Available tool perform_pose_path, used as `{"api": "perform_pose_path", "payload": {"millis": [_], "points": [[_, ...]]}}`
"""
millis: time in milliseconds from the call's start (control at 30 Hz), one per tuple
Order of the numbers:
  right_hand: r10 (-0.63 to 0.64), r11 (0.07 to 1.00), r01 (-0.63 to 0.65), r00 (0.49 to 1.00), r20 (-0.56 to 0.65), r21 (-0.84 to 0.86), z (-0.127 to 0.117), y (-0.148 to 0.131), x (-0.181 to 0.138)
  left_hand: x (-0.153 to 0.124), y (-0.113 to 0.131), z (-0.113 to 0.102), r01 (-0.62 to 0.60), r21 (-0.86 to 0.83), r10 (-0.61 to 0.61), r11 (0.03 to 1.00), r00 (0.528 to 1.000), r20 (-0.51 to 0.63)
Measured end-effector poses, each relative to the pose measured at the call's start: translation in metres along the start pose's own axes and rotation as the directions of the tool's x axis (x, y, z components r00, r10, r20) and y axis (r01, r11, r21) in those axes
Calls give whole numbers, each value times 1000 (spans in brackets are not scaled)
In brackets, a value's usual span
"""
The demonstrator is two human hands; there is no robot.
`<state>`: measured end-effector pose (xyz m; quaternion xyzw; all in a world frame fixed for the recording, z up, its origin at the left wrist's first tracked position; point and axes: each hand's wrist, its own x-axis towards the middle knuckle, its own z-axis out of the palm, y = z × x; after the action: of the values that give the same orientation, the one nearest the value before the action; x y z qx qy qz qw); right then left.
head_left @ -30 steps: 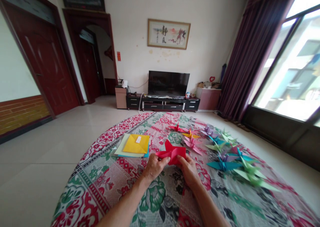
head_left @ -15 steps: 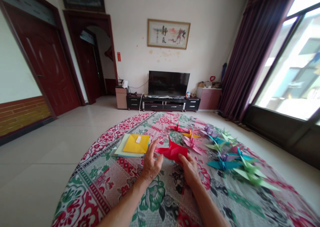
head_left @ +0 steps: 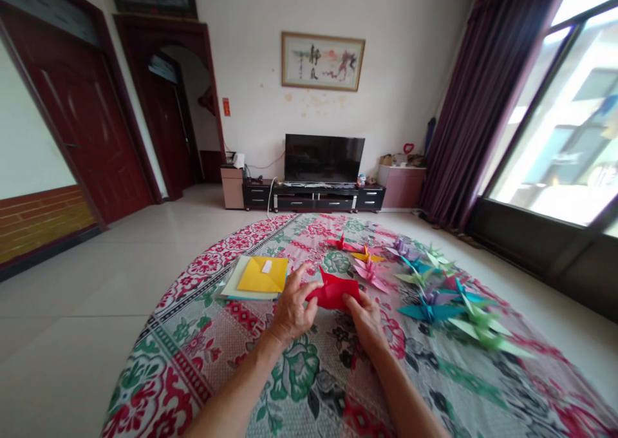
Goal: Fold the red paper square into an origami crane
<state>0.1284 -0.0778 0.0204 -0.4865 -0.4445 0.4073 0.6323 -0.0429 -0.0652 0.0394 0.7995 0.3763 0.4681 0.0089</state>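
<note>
A red folded paper crane (head_left: 334,291) is held above the tablecloth between my two hands. My left hand (head_left: 295,303) pinches its left end between thumb and fingers. On the other side, my right hand (head_left: 365,312) grips the right wing, with the thumb on top. One pointed tip of the red paper sticks up near the left hand. Just beyond lies a pink paper crane (head_left: 370,273), with a yellow crane (head_left: 367,255) and another red crane (head_left: 342,243) behind it.
Left of my hands lies a stack of paper sheets in a clear sleeve, a yellow sheet (head_left: 263,275) on top. Several blue, green and purple cranes (head_left: 431,309) spread over the right of the floral tablecloth (head_left: 294,373). A television (head_left: 324,159) stands beyond.
My left hand has closed on the left end of the red crane, where its fingers were apart before. The right hand keeps its hold. The view has shifted slightly.
</note>
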Motion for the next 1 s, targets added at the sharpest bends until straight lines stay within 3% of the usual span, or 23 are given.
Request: {"api": "perform_pose_path", "payload": {"millis": [167,467,1000], "points": [[-5,999,5,1000,-3,-37,0,-2,0,4,2,-7,-81,18,79,997,993,89],[45,999,-45,999,21,-14,-1,-7,0,6,-5,-14,-20,-25,23,999,992,126],[98,995,-100,993,63,31,-8,2,7,12,-7,-21,-61,-129,90,990,967,237]]}}
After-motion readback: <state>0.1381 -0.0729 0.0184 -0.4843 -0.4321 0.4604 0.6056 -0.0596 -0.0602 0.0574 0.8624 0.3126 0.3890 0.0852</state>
